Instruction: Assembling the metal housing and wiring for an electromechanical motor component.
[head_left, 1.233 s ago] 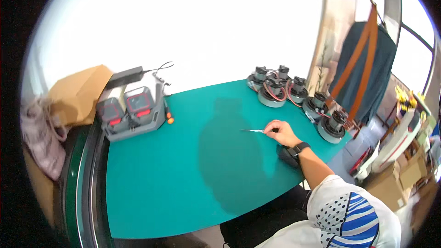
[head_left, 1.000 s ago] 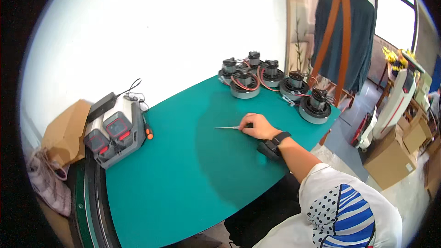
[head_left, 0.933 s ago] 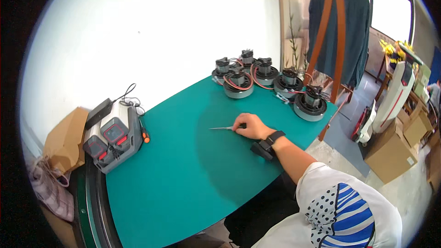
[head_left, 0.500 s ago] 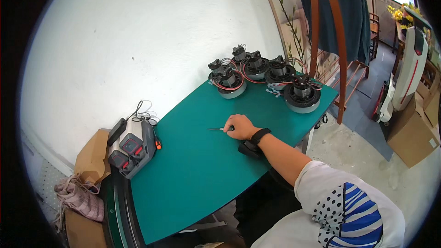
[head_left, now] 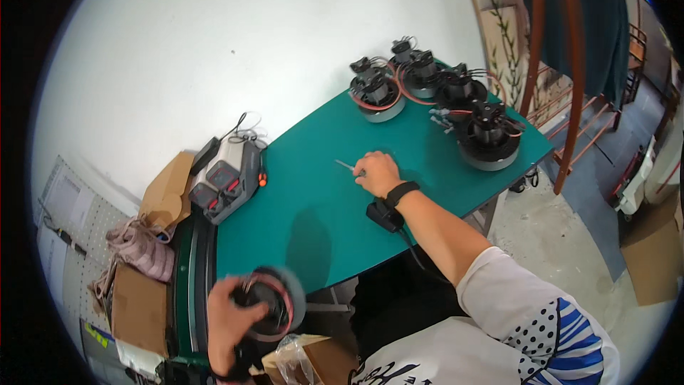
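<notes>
My left hand is closed around a round black motor unit with a grey rim and red wires. It hangs above the table's near left edge, over an open cardboard box, and is blurred by motion. Over the middle of the green table, my right hand grips a thin screwdriver; its metal shaft points left and the handle is mostly hidden in my fingers. Several similar motor units stand upright with tangled red and black wires at the table's far right.
A grey battery charger with a cable sits at the left edge, an orange-tipped tool beside it. Pink shoes rest on cardboard boxes to the left. A box with plastic bagging lies below my left hand. A wooden frame rises behind the right corner.
My left hand has come into view at the lower left, carrying a motor unit. My right hand still holds the screwdriver. The whole view has shifted toward the left.
</notes>
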The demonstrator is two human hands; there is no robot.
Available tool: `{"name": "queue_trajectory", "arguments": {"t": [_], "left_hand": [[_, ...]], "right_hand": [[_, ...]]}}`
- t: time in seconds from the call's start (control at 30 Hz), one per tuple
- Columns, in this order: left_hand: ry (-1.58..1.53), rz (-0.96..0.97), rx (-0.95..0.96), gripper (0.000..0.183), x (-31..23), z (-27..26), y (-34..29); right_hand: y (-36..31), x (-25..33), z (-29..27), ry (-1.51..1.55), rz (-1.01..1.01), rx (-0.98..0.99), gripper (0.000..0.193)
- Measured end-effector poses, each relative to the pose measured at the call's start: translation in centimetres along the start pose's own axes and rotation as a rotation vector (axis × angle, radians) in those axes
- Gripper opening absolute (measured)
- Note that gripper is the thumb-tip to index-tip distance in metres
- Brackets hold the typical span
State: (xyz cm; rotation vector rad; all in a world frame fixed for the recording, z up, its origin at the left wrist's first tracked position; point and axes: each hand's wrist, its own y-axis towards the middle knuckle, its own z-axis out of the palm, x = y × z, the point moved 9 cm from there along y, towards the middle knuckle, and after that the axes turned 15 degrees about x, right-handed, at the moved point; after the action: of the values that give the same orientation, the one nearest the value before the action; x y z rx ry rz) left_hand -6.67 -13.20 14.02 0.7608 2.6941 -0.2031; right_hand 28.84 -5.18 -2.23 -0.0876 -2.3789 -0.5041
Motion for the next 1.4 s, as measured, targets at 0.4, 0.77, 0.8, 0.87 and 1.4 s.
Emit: {"name": "queue_trajectory", "arguments": {"t": [0.4,0.77,0.8,0.87,1.4], "left_hand": [[-0.162,0.065,0.344,0.042,-8.5,6.0,17.5],[-0.164,-0.064,0.357,0.043,-4.1,7.7,20.3],[-0.183,-0.068,0.353,0.041,-4.0,7.9,20.5],[-0.212,-0.057,0.339,0.047,-3.6,8.0,20.4],[-1.309,0.202,0.298,0.035,3.6,10.0,16.7]], "right_hand": [[0.1,-0.4,-0.1,0.013,0.031,-0.037,0.008],[0.0,-0.5,-0.8,0.04,0.074,-0.114,0.018],[-0.1,-0.4,-0.9,0.039,0.07,-0.129,0.018],[0.0,-0.7,-0.6,0.02,0.098,-0.07,0.019],[-2.5,6.2,-5.0,0.16,-0.263,-0.293,0.008]]}}
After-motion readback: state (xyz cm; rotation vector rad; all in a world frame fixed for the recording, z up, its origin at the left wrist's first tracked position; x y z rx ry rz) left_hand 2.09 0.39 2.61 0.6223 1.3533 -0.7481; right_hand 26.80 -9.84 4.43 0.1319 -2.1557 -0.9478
